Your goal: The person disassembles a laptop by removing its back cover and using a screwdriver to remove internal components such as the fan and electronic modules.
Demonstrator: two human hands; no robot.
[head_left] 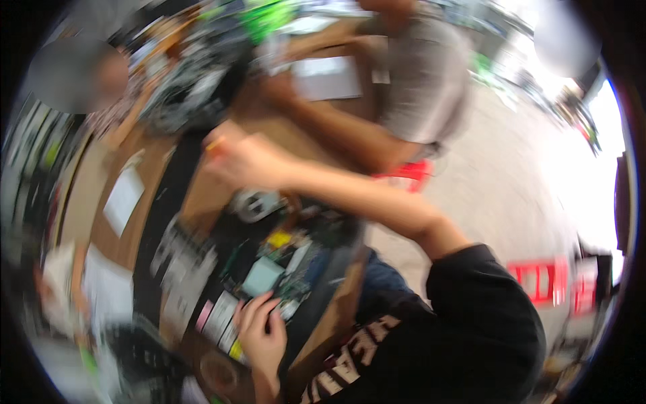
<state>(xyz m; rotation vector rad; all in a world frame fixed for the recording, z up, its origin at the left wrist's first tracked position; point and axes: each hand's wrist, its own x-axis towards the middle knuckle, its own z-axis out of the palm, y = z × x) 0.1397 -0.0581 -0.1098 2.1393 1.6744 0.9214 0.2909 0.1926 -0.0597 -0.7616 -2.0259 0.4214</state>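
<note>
My left hand (pixel 261 331) lies at the near end of a green circuit board (pixel 293 285), its fingers bent and apart. Beside those fingers is a flat, pale labelled case (pixel 219 322); whether the hand touches it I cannot tell. A pale square block (pixel 263 277) and a yellow part (pixel 278 238) sit among the electronics. My right arm reaches across to the far side, and its hand (pixel 245 160) is smeared by motion. The fingers look closed round something with a small orange spot (pixel 214 146). Below that hand lies a round silver part (pixel 256 205).
Grey metal parts (pixel 182 266) lie left of the electronics. Opposite, a person in a grey shirt (pixel 424 74) works by a white sheet (pixel 328 77). Other people sit along the left, near papers (pixel 124 200). A dark heap of parts (pixel 188 87) stands far left. Red crates (pixel 538 281) are at right.
</note>
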